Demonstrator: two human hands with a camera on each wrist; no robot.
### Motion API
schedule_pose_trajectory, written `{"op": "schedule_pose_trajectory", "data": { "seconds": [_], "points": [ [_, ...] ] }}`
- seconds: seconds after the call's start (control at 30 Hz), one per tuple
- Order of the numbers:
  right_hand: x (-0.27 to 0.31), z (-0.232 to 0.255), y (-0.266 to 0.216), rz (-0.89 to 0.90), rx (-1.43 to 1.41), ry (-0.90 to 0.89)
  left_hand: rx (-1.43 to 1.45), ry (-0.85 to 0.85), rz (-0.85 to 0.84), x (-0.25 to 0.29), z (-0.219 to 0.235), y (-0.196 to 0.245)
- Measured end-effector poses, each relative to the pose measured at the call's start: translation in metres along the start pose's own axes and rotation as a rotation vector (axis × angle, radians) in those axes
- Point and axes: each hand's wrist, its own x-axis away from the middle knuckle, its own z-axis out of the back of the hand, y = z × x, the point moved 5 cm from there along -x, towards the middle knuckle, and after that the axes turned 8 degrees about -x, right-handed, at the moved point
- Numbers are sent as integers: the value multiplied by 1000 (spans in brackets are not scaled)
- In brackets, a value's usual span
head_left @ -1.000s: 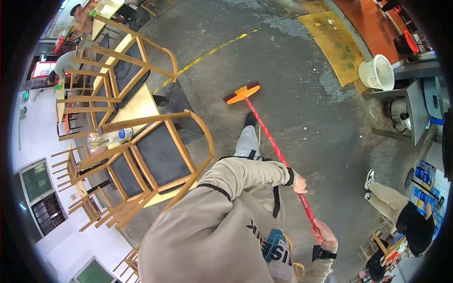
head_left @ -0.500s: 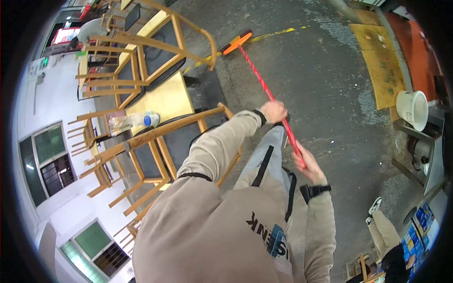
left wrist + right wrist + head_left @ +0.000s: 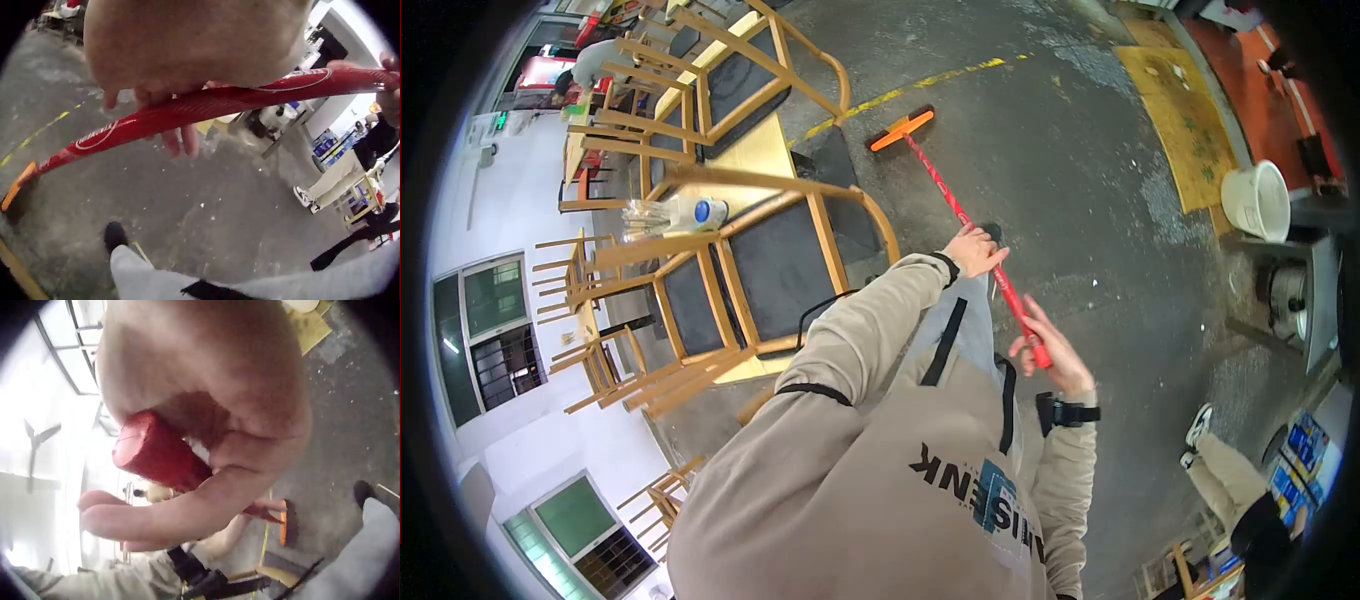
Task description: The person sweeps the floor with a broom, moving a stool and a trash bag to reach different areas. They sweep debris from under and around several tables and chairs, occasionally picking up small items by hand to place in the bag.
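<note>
A push broom [image 3: 940, 185] with a red handle slants away across the grey floor in the head view. Its orange head [image 3: 902, 130] lies flat on the floor near a yellow line. Partway down the handle, my left hand [image 3: 975, 250] grips it; in the left wrist view, its fingertips [image 3: 187, 140] show below the red shaft. My right hand [image 3: 1055, 350] holds the upper end, fingers loosely around it. The blunt red handle end [image 3: 134, 444] sticks out between thumb and fingers in the right wrist view.
Wooden chairs [image 3: 775, 270] sit raised on a pale table [image 3: 755, 160] to the left, beside a blue-lidded container [image 3: 710, 211]. At the right stand a white bucket [image 3: 1257, 200] and a metal pot [image 3: 1288, 300]. A person [image 3: 1230, 470] stands at the lower right.
Both hands and the broom have swung forward from one second ago, then the orange head has come back slightly toward me. Both hands stay on the handle; the view has shifted.
</note>
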Motion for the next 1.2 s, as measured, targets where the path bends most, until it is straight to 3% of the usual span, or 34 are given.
{"op": "schedule_pose_trajectory", "data": {
  "seconds": [0.1, 0.17, 0.23, 0.3, 0.37, 0.4, 0.5, 0.7, 0.77, 0.8, 0.9, 0.97, 1.03, 1.1, 1.17, 1.2],
  "points": [
    [94, 19, 24, 119, 31, -119, 0, -82, -173, 9, -15, 89],
    [150, 43, 58, 183, -158, -141, 290, -24, -144, 31, -30, 152],
    [202, 63, 96, 372, -224, -80, 491, -160, -57, 55, -11, 216],
    [252, 62, 132, 602, -351, 219, 477, -225, -73, 85, 17, 266],
    [283, 39, 140, 724, -344, -92, 544, -60, -219, 109, 20, 300],
    [288, 34, 144, 703, -420, -207, 560, -2, -279, 119, 23, 309],
    [308, 12, 158, 647, -429, -217, 683, -44, -259, 141, 47, 312],
    [289, -54, 191, 800, -403, -198, 646, -102, -356, 167, 80, 272],
    [270, -65, 209, 843, -518, 32, 618, -15, -300, 169, 79, 249],
    [257, -76, 212, 865, -471, 145, 621, 54, -274, 168, 69, 237],
    [197, -89, 232, 569, -373, 152, 708, 210, -164, 169, 37, 189],
    [158, -116, 240, 570, -460, 95, 608, 179, -62, 175, 13, 159],
    [119, -123, 279, 568, -659, 36, 537, 164, -127, 185, -10, 139],
    [108, -144, 285, 562, -773, 101, 532, 150, -212, 198, -34, 134],
    [104, -149, 304, 570, -883, 164, 509, -65, -244, 211, -63, 140],
    [98, -153, 323, 577, -1136, 12, 498, -89, -223, 218, -71, 143]
  ]
}}
